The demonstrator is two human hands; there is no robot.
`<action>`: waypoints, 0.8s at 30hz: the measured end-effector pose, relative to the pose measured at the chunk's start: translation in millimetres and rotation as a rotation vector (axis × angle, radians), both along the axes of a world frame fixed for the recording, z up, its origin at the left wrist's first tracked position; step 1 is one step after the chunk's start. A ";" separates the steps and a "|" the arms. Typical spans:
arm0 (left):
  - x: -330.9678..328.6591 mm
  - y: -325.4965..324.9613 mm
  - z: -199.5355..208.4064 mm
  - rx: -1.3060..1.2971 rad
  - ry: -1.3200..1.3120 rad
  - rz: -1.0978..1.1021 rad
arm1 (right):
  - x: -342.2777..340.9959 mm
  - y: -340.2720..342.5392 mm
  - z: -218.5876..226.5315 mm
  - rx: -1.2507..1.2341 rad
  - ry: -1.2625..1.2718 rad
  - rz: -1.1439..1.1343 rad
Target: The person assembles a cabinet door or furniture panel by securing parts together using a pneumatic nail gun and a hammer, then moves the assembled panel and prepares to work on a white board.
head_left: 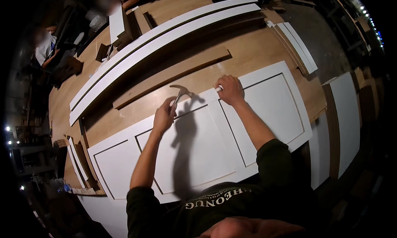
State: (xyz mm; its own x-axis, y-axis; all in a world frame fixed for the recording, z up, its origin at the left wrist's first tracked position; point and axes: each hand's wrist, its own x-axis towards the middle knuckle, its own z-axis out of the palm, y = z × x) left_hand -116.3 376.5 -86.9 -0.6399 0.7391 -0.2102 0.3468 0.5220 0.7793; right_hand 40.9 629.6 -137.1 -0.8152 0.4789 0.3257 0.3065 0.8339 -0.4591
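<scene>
My left hand [165, 116] is closed round the handle of a claw hammer [181, 92], its metal head raised above the far edge of a white panel. This white framed panel [190, 143] lies flat in front of me, divided by strips into three recessed fields with dark gaps along their edges. At its far edge, by one of the dividing strips, my right hand [230, 90] is closed with the fingertips together. A small whitish bit shows at those fingertips, too little of it to name. The shadow of my left arm and the hammer falls across the middle field.
Beyond the panel, a brown board [173, 78] and long white-faced boards [165, 41] lie on the wooden worktable [248, 51]. Short white strips [295, 45] sit at the far right, and white panels [345, 122] stand at the right. Other people [44, 49] are at the far left.
</scene>
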 end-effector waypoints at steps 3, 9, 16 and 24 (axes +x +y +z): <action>-42.4 37.6 -14.3 -0.166 0.037 -0.114 | -2.1 -1.3 -5.9 -0.035 0.023 0.046; -66.4 65.3 -33.0 -0.169 -0.087 -0.223 | 0.3 1.0 -10.6 -0.021 0.101 0.008; -70.9 85.7 2.1 -0.252 -0.136 -0.260 | -3.6 -0.3 -6.7 -0.005 -0.014 0.002; -64.9 89.5 -9.2 -0.233 -0.043 -0.361 | -2.2 -2.9 -10.1 -0.031 -0.008 -0.023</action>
State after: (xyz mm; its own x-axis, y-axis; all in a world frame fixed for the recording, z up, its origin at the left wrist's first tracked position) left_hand -181.1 466.0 -96.1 -0.3362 0.8435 -0.4189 0.5090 0.5369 0.6728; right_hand 38.8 626.7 -147.1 -0.8064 0.5076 0.3035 0.3294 0.8117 -0.4823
